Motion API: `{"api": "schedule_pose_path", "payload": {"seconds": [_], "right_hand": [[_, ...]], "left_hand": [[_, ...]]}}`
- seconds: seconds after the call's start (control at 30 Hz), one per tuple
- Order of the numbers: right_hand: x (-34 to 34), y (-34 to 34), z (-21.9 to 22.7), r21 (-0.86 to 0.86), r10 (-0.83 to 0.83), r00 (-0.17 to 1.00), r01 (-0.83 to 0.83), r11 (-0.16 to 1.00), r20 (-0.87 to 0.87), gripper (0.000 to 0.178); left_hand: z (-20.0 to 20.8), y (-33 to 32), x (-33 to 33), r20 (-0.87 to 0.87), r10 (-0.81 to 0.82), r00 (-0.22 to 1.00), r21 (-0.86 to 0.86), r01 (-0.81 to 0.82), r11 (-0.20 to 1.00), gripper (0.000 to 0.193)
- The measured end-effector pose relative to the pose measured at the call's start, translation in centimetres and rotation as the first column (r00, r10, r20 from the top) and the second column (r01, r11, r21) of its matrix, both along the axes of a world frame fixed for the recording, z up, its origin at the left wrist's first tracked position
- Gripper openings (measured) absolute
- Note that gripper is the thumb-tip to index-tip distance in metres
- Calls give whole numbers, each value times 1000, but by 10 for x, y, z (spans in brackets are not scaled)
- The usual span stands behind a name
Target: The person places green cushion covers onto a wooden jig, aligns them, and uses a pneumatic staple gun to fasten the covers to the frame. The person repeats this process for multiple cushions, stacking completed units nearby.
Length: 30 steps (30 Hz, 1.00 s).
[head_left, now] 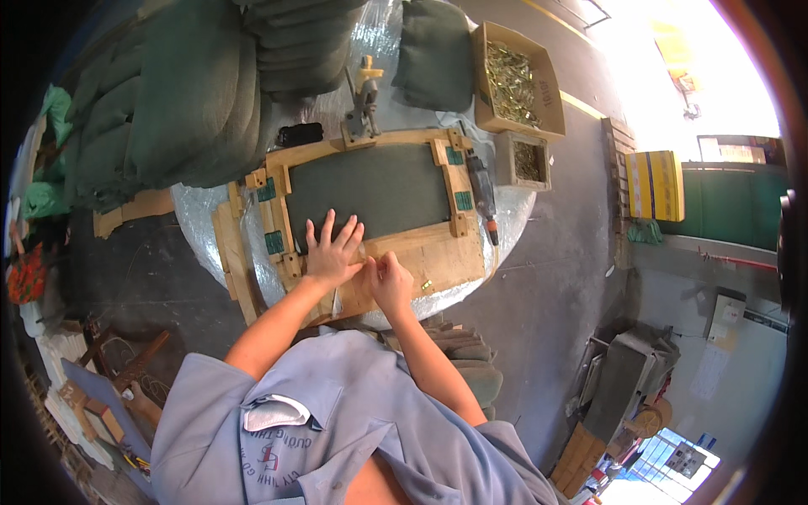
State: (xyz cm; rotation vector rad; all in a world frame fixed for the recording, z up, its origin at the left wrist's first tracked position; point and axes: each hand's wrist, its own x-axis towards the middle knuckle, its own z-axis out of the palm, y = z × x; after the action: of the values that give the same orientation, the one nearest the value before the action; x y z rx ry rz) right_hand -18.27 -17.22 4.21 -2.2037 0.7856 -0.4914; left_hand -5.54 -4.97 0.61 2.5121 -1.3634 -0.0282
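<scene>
A dark green fabric-covered panel (pixel 370 187) lies flat inside a wooden frame jig (pixel 425 250). My left hand (pixel 334 252) rests with spread fingers on the panel's near edge. Just right of it, my right hand (pixel 390 284) is closed above the jig's near board, its fingertips pinched; what they hold, if anything, is too small to make out. A few small brass-coloured pieces (pixel 427 286) lie on the board to the right of that hand. At the jig's far side stands a metal toggle clamp (pixel 362 114). A power screwdriver (pixel 483 192) lies along the right edge.
Tall stacks of green padded panels (pixel 189 93) stand at the far left, with another pile (pixel 433 55) behind the jig. At the far right are a cardboard box (pixel 551 105) of brass-coloured hardware and a smaller box (pixel 523 162). A black case (pixel 300 134) lies by the clamp.
</scene>
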Motion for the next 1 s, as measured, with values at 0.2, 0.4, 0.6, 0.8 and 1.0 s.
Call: {"api": "schedule_pose_path", "payload": {"seconds": [0.2, 0.4, 0.6, 0.8, 1.0], "right_hand": [[-44, 3, 31, 265, -10, 1000, 16, 964, -23, 29], [-122, 26, 26, 255, 92, 995, -96, 962, 25, 20], [-33, 0, 4, 148, 41, 992, -58, 987, 120, 18], [-11, -4, -16, 110, 104, 994, -102, 989, -18, 27], [11, -42, -8, 235, 116, 992, -124, 964, 47, 23]], "left_hand": [[9, -5, 1, -19, -2, 1000, 53, 3, 999, 105], [-3, -1, 0, -11, 14, 1000, 50, -13, 999, 106], [3, 1, -5, -22, 4, 1000, 67, -3, 998, 100], [7, 6, -21, -99, 30, 995, 96, -20, 995, 98], [17, 2, 20, -167, 4, 986, -81, -18, 997, 78]]}}
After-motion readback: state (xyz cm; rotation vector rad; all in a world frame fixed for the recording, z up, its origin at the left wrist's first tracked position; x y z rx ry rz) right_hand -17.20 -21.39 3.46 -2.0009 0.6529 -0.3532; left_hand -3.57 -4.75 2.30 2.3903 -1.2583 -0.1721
